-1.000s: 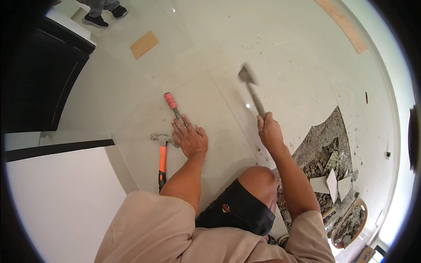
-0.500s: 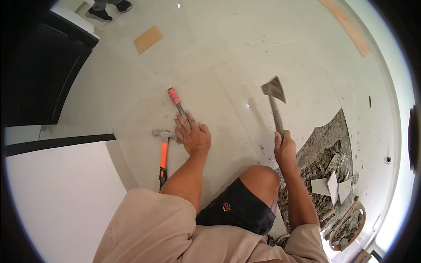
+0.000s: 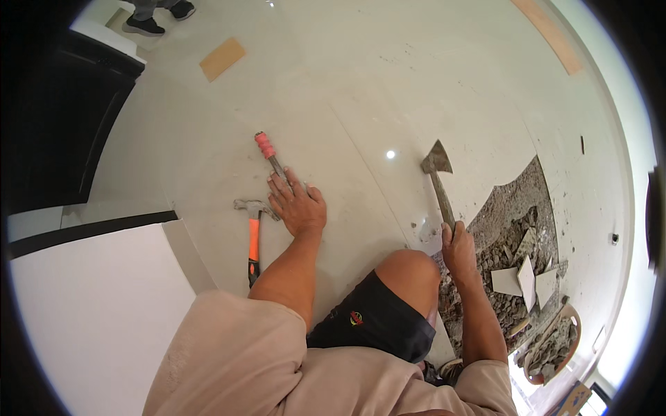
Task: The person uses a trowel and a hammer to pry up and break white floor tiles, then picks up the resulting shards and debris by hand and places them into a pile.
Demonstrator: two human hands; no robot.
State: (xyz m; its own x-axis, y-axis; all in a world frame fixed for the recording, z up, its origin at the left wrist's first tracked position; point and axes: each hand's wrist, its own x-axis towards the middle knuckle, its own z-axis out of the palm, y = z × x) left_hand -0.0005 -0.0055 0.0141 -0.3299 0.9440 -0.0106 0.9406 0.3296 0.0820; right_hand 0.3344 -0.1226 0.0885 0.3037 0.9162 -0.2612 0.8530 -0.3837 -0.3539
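Observation:
My left hand [image 3: 298, 206] lies spread on the pale tiled floor, fingers resting over the shaft of a chisel with a pink wrapped grip [image 3: 266, 144]. A claw hammer [image 3: 254, 234] with orange and black handle lies left of it. My right hand [image 3: 458, 248] grips the wooden handle of an axe-shaped tool [image 3: 437, 158], its dusty head at the upper edge of a broken-out patch [image 3: 513, 187]. That patch holds rubble and white tile shards [image 3: 527, 281], beside my bent knee [image 3: 409, 270].
A person's legs in dark shoes [image 3: 146, 26] stand at top left, near a black panel [image 3: 69, 118]. A white block [image 3: 97, 291] is at lower left. A tan card [image 3: 222, 59], a wooden strip [image 3: 544, 35] and a rubble-filled container [image 3: 551, 347] are also in view.
My right hand and the axe-shaped tool have swung down and to the right toward the broken patch. My left hand stays on the chisel. The view has shifted slightly.

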